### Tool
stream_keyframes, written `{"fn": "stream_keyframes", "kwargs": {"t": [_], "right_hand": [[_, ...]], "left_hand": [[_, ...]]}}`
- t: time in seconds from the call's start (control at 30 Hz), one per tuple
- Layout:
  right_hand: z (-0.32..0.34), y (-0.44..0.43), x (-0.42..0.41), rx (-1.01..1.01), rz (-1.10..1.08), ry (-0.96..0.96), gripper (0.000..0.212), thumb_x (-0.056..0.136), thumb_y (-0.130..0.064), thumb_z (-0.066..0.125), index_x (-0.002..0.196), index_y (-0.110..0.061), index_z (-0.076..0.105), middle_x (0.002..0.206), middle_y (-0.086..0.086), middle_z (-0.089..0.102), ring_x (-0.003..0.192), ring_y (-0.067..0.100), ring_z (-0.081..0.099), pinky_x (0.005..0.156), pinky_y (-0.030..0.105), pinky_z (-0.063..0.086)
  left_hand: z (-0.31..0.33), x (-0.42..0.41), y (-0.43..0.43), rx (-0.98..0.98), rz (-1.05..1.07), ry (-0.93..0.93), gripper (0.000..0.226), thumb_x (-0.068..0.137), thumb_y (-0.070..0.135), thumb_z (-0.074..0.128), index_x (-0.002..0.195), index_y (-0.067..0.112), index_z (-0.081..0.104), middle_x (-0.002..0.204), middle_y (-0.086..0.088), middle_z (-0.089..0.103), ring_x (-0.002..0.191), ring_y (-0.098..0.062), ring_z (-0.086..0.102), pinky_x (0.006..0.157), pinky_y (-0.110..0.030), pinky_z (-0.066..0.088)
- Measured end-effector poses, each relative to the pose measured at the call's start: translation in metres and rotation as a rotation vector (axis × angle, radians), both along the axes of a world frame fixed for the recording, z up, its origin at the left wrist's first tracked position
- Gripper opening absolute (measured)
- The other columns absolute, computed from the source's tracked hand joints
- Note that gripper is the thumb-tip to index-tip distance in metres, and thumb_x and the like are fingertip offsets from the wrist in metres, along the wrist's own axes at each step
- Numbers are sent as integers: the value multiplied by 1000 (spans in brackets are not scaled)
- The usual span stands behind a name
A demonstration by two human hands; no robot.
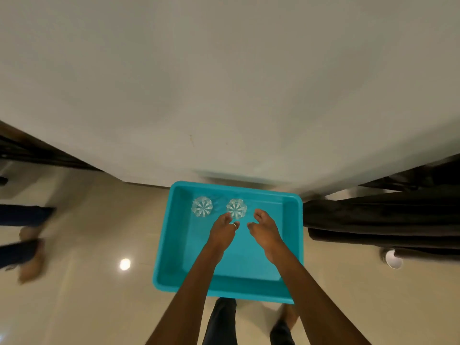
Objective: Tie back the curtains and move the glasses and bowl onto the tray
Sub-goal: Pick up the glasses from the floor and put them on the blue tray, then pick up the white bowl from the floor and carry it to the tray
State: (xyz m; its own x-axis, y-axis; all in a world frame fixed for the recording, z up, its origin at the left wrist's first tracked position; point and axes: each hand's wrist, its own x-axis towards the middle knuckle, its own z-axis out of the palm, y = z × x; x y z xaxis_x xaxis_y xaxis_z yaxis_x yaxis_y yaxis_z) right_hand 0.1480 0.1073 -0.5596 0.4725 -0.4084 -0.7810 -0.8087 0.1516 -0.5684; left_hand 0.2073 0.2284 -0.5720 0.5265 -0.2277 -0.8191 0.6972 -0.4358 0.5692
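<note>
A turquoise plastic tray (pixel 171 245) lies on the floor against the wall. Two clear cut glasses stand upright in its far left part: one glass (pixel 201 206) at the left and a second glass (pixel 236 208) beside it. My left hand (pixel 223 231), with a ring on one finger, hovers at the near edge of the second glass, fingertips touching or almost touching it. My right hand (pixel 265 230) is just right of that glass, fingers curled and apart, holding nothing. No bowl is in the tray. Dark curtain fabric (pixel 380 220) hangs at the right.
A white bowl-like object (pixel 394 259) sits on the floor under the right curtain. More dark curtain (pixel 37 150) is at the left. Another person's blurred feet (pixel 31 257) are on the glossy tiles at the left. My own legs (pixel 221 322) are below the tray.
</note>
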Motion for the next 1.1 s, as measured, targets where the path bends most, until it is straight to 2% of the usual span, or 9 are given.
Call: {"fn": "stream_keyframes", "kwargs": {"t": [0.07, 0.23, 0.4, 0.5, 0.63, 0.7, 0.87, 0.97, 1.1], "right_hand": [[20, -4, -12, -17, -19, -15, 63, 97, -9, 59, 155, -20, 38, 159, 0, 42, 143, 19, 44, 116, 42, 43], [66, -25, -51, -57, -91, -82, 58, 97, -14, 61, 152, -21, 42, 156, -2, 46, 140, 19, 47, 113, 42, 45], [97, -62, -109, -33, -199, -164, 41, 94, -14, 60, 134, -24, 58, 136, -4, 60, 120, 17, 63, 103, 42, 54], [115, -85, -158, -31, -237, -200, 22, 89, -12, 57, 102, -27, 64, 107, -6, 71, 91, 10, 70, 81, 32, 59], [135, -116, -243, -47, -305, -238, 37, 92, -9, 60, 128, -16, 62, 131, 6, 65, 117, 24, 64, 102, 44, 54], [143, -137, -287, -59, -338, -261, 45, 92, -7, 61, 136, -8, 58, 137, 12, 63, 124, 30, 61, 104, 41, 52], [163, -198, -395, -75, -481, -281, 39, 88, -6, 66, 127, -9, 65, 121, 15, 70, 108, 24, 66, 102, 46, 51], [175, -234, -447, -133, -521, -270, 25, 88, -7, 64, 111, -14, 69, 113, 15, 71, 102, 25, 66, 99, 51, 53], [177, -275, -501, -166, -572, -246, 31, 90, -7, 59, 119, -15, 67, 120, 9, 67, 108, 28, 64, 101, 48, 54]], "left_hand": [[20, -9, -6, -22, -8, 1, 33, 98, 11, 57, 131, 17, 56, 135, -4, 55, 123, -18, 56, 110, -37, 44], [65, -39, -39, -68, -45, -46, 49, 99, 8, 52, 147, 10, 44, 142, -8, 56, 127, -21, 56, 111, -43, 46], [101, -87, -80, -92, -76, -83, 40, 98, 7, 59, 137, 12, 52, 100, 2, 62, 88, -10, 59, 95, -34, 50], [119, -131, -107, -104, -111, -124, 35, 98, 7, 57, 132, 12, 55, 119, -11, 65, 103, -18, 61, 101, -40, 50], [143, -213, -148, -109, -154, -181, 33, 99, 7, 56, 132, 6, 57, 114, -12, 64, 102, -22, 61, 99, -41, 50], [152, -258, -172, -123, -172, -193, 32, 99, 9, 58, 131, 6, 58, 110, -13, 63, 101, -23, 60, 96, -41, 50], [168, -367, -238, -159, -303, -190, 14, 100, 8, 58, 111, 14, 64, 113, -13, 63, 97, -22, 62, 75, -32, 50], [177, -412, -276, -158, -356, -191, 16, 100, 7, 55, 98, 20, 63, 116, -16, 63, 102, -23, 58, 76, -33, 50], [170, -448, -323, -176, -495, -197, 31, 101, 12, 55, 131, 7, 58, 130, -28, 60, 98, -22, 53, 67, -27, 50]]}}
